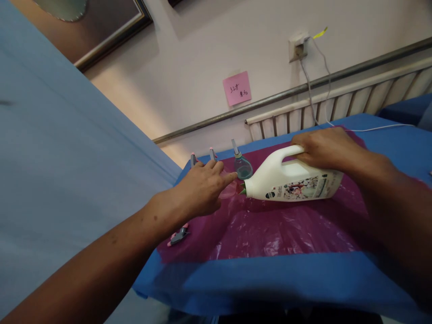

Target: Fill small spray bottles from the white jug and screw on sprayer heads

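My right hand (317, 146) is wrapped round the handle of a cream-white detergent bottle (300, 182), which lies tipped nearly level with its uncapped mouth to the left. Green shows at that mouth. Just left of it, my left hand (207, 189) curls over a see-through pink bottle (230, 190), its index finger reaching toward the mouth; the hand hides much of the pink bottle. Behind them stands a see-through teal bottle (243, 167) with a tube-like top. I cannot make out any liquid flowing.
A glossy magenta sheet (270, 234) covers part of the blue tabletop (256, 279). Grey-and-pink spray heads (178, 235) lie at the left, with more behind my left hand. A wall with a pink note (237, 88), a pipe and a white cable (378, 128) bounds the back.
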{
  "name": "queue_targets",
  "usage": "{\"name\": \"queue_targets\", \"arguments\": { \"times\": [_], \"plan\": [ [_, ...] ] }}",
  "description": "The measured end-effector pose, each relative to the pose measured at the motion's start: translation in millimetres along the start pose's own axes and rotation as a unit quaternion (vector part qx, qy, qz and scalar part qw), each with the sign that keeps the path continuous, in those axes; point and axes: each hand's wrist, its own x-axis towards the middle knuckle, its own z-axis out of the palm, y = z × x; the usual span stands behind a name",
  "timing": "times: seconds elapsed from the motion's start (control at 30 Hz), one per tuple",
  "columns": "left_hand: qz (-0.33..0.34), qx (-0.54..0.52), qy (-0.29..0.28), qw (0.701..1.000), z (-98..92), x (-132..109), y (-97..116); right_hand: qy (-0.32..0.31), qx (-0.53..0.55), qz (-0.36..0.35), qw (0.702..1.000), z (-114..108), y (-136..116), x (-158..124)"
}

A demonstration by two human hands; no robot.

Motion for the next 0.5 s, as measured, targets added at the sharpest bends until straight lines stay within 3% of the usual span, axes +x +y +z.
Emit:
{"name": "queue_targets", "arguments": {
  "times": [0.5],
  "plan": [
    [0.021, 0.041, 0.013, 0.999, -7.2, 4.7, 5.1, -0.003, -0.005, 0.015, 1.000, 0.0, -2.0, -0.7]
  ]
}}
